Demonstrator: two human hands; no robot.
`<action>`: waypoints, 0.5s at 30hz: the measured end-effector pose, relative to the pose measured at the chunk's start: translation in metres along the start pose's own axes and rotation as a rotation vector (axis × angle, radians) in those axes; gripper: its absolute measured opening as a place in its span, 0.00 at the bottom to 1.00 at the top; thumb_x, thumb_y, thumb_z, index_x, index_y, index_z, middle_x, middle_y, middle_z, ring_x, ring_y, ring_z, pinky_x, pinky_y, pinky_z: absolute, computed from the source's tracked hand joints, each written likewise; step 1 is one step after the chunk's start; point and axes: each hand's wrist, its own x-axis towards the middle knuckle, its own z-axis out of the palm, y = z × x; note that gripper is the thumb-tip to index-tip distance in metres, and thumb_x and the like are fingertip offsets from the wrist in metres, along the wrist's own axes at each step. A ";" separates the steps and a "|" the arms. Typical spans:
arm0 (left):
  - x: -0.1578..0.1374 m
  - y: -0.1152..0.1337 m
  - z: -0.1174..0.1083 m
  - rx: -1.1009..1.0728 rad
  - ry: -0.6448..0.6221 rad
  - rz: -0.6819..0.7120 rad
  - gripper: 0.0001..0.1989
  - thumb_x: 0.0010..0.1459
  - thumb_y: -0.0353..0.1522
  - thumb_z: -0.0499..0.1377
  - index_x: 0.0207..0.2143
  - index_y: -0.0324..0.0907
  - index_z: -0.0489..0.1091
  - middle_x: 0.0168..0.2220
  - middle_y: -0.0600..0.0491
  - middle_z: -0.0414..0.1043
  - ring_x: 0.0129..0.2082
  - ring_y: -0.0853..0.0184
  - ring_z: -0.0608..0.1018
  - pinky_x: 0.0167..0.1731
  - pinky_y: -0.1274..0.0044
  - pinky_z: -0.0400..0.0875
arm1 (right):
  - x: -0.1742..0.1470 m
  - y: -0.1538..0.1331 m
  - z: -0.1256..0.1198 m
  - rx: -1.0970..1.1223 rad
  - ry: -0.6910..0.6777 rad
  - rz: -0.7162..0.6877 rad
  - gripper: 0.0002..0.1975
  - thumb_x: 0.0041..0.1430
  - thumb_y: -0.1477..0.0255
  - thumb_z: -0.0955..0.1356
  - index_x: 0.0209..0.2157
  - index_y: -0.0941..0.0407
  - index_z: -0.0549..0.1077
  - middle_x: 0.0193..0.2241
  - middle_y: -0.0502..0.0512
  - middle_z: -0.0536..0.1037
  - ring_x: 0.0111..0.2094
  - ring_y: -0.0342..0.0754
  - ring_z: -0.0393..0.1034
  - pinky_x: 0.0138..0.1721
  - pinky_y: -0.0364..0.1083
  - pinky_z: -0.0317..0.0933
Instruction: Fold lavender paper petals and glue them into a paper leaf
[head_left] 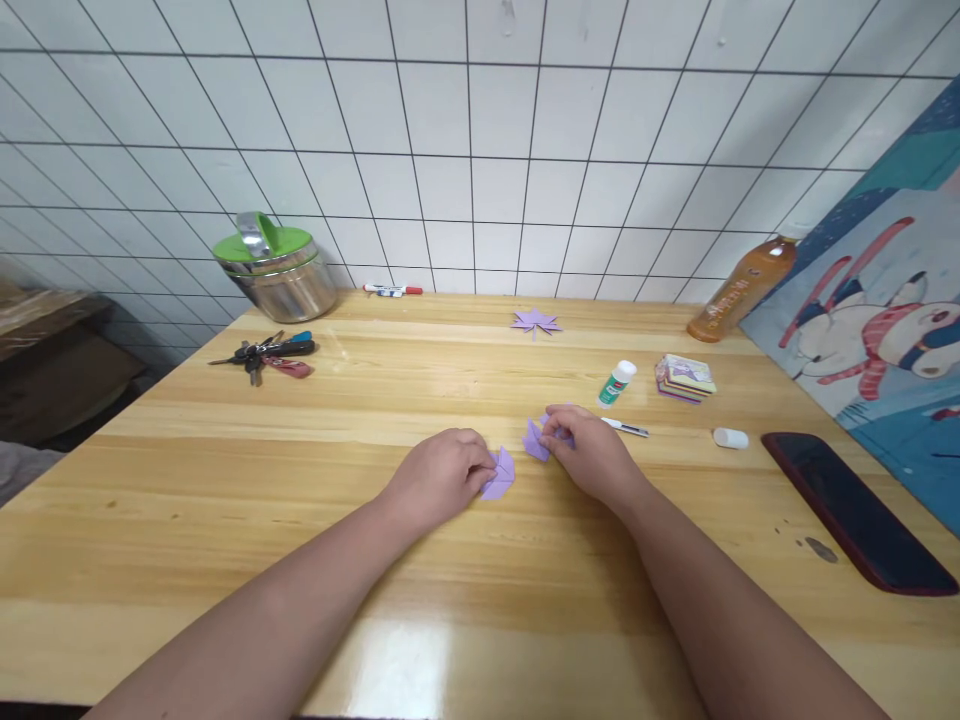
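Note:
My left hand is closed in a pinch on a folded piece of purple paper, near the middle of the wooden table. A little farther right and back, my right hand pinches another folded purple paper piece; part of it is hidden behind the fingers. A small gap separates the two pieces. Just behind my right hand stands an uncapped-looking glue stick with a green label, tilted in view. A white pen or cutter lies beside that hand.
A purple paper leaf lies near the tiled wall. To the right are a stack of paper, a white cap, a phone and a drink bottle. Keys, a metal pot and markers sit at the left.

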 end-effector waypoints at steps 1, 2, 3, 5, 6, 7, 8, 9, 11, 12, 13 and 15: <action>0.000 -0.001 0.001 -0.024 -0.005 0.013 0.09 0.57 0.31 0.54 0.33 0.45 0.75 0.35 0.54 0.74 0.37 0.68 0.74 0.37 0.77 0.67 | -0.002 -0.002 -0.002 0.094 -0.030 0.034 0.03 0.53 0.71 0.65 0.26 0.54 0.69 0.30 0.52 0.74 0.33 0.46 0.68 0.37 0.46 0.61; 0.000 -0.001 0.002 -0.045 -0.008 0.027 0.09 0.57 0.31 0.54 0.33 0.46 0.75 0.36 0.54 0.74 0.37 0.69 0.74 0.38 0.77 0.67 | -0.003 -0.005 -0.003 0.210 -0.081 0.078 0.04 0.53 0.70 0.65 0.27 0.54 0.68 0.27 0.50 0.73 0.29 0.45 0.68 0.32 0.45 0.62; 0.001 -0.001 0.002 -0.060 -0.010 0.040 0.09 0.58 0.30 0.54 0.34 0.46 0.75 0.36 0.55 0.74 0.37 0.69 0.74 0.38 0.78 0.67 | -0.005 -0.007 -0.004 0.332 -0.135 0.126 0.04 0.53 0.68 0.65 0.28 0.54 0.66 0.24 0.48 0.72 0.26 0.43 0.68 0.28 0.43 0.63; 0.001 -0.001 0.003 -0.072 -0.010 0.051 0.10 0.58 0.30 0.54 0.34 0.46 0.75 0.37 0.55 0.74 0.38 0.69 0.74 0.39 0.77 0.68 | -0.007 -0.010 -0.004 0.541 -0.215 0.216 0.07 0.50 0.68 0.67 0.30 0.54 0.65 0.20 0.45 0.70 0.22 0.42 0.67 0.22 0.41 0.63; 0.001 0.000 0.003 -0.071 -0.010 0.050 0.10 0.58 0.30 0.54 0.35 0.46 0.75 0.37 0.55 0.74 0.38 0.69 0.74 0.39 0.77 0.68 | -0.007 -0.011 -0.003 0.605 -0.229 0.261 0.10 0.48 0.68 0.69 0.31 0.54 0.65 0.20 0.45 0.70 0.22 0.41 0.68 0.21 0.40 0.64; 0.001 0.001 0.003 -0.067 -0.010 0.045 0.09 0.58 0.31 0.54 0.35 0.46 0.75 0.37 0.55 0.74 0.38 0.68 0.74 0.39 0.76 0.68 | -0.007 -0.012 -0.002 0.640 -0.234 0.303 0.11 0.46 0.69 0.70 0.33 0.55 0.66 0.20 0.45 0.71 0.21 0.41 0.68 0.22 0.40 0.65; 0.001 0.001 0.003 -0.062 -0.010 0.040 0.09 0.58 0.31 0.54 0.34 0.46 0.75 0.37 0.54 0.74 0.38 0.68 0.74 0.39 0.76 0.68 | -0.007 -0.012 -0.001 0.656 -0.240 0.340 0.12 0.45 0.69 0.71 0.33 0.55 0.67 0.21 0.45 0.72 0.22 0.41 0.69 0.23 0.40 0.66; 0.001 0.002 0.003 -0.057 -0.010 0.035 0.09 0.58 0.32 0.54 0.34 0.46 0.75 0.37 0.54 0.74 0.38 0.68 0.74 0.39 0.75 0.68 | -0.007 -0.012 0.001 0.658 -0.252 0.372 0.12 0.44 0.69 0.71 0.32 0.56 0.68 0.21 0.47 0.73 0.22 0.41 0.70 0.24 0.41 0.67; 0.001 0.003 0.002 -0.049 -0.005 0.025 0.09 0.58 0.33 0.54 0.34 0.46 0.75 0.36 0.54 0.74 0.38 0.67 0.73 0.39 0.75 0.67 | -0.007 -0.011 0.004 0.650 -0.285 0.403 0.10 0.43 0.68 0.72 0.28 0.57 0.70 0.21 0.49 0.74 0.24 0.41 0.71 0.25 0.40 0.67; 0.001 0.004 0.001 -0.045 -0.005 0.021 0.10 0.58 0.34 0.54 0.34 0.45 0.75 0.36 0.54 0.74 0.38 0.67 0.73 0.39 0.75 0.67 | -0.008 -0.011 0.005 0.640 -0.298 0.401 0.10 0.43 0.67 0.72 0.27 0.57 0.71 0.21 0.50 0.74 0.24 0.41 0.70 0.25 0.40 0.67; 0.001 0.005 0.000 -0.042 -0.006 0.018 0.10 0.58 0.35 0.53 0.34 0.45 0.75 0.36 0.54 0.74 0.38 0.66 0.73 0.39 0.75 0.67 | -0.009 -0.010 0.006 0.624 -0.306 0.392 0.10 0.43 0.66 0.72 0.27 0.57 0.72 0.20 0.49 0.73 0.22 0.41 0.69 0.23 0.39 0.66; 0.001 0.006 -0.001 -0.042 -0.014 0.014 0.10 0.57 0.37 0.55 0.34 0.45 0.74 0.36 0.54 0.73 0.38 0.66 0.73 0.38 0.75 0.67 | -0.010 -0.010 0.007 0.588 -0.317 0.378 0.10 0.43 0.66 0.72 0.28 0.57 0.73 0.18 0.47 0.71 0.19 0.40 0.66 0.19 0.39 0.64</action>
